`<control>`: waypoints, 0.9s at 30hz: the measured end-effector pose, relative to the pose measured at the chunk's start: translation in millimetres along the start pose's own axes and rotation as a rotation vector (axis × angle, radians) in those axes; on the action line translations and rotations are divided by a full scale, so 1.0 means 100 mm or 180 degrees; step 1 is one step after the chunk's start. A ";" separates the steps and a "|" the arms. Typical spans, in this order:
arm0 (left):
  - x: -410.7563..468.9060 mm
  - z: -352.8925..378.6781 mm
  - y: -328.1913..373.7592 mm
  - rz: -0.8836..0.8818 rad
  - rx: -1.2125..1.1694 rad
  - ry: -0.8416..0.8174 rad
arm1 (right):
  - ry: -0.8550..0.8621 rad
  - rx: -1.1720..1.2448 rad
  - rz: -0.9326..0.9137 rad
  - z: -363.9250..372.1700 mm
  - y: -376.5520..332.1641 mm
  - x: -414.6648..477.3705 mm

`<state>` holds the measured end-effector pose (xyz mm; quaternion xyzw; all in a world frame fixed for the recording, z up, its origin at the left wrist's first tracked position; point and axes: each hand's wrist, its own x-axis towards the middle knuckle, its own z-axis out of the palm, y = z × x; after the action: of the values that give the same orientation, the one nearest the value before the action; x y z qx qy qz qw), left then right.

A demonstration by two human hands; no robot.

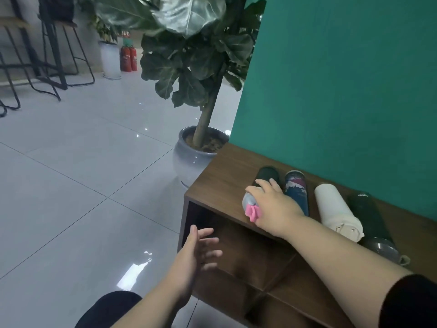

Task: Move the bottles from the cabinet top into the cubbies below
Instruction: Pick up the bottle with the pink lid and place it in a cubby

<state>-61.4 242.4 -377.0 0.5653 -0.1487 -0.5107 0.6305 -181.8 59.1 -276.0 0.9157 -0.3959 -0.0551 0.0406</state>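
Observation:
Several bottles lie side by side on the brown wooden cabinet top [222, 178]. My right hand [274, 207] is closed over the leftmost one, a dark bottle [266, 175] with a grey cap and a pink loop at its near end. To its right lie a navy patterned bottle [296, 189], a cream bottle [335, 210] and a dark green bottle [369, 218] with a grey lid. My left hand [197, 254] hangs open, fingers spread, in front of the upper left cubby [236, 247], holding nothing.
A large potted plant in a grey ceramic pot [191, 159] stands on the floor just left of the cabinet. A teal wall [343, 91] rises behind the bottles. Grey tiled floor spreads to the left, with bar stools [47, 55] and red fire extinguishers [128, 59] far off.

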 end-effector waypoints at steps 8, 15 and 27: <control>0.05 -0.15 -0.30 -0.0163 -0.0390 -0.0079 | 0.0655 0.1264 -0.0003 -0.25 -0.40 -0.56; 0.09 -0.26 -0.35 -0.0400 -0.1229 -0.0093 | 0.0271 0.3643 0.0409 -0.59 -0.92 -1.09; 0.51 -0.28 -0.76 -0.1014 -0.1218 0.0222 | -0.0061 0.3482 0.1275 0.43 -1.23 -0.75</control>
<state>-54.3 228.6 -471.4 0.4692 0.0635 -0.6027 0.6424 -150.3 196.4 -327.9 0.7103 -0.5326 0.1578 -0.4323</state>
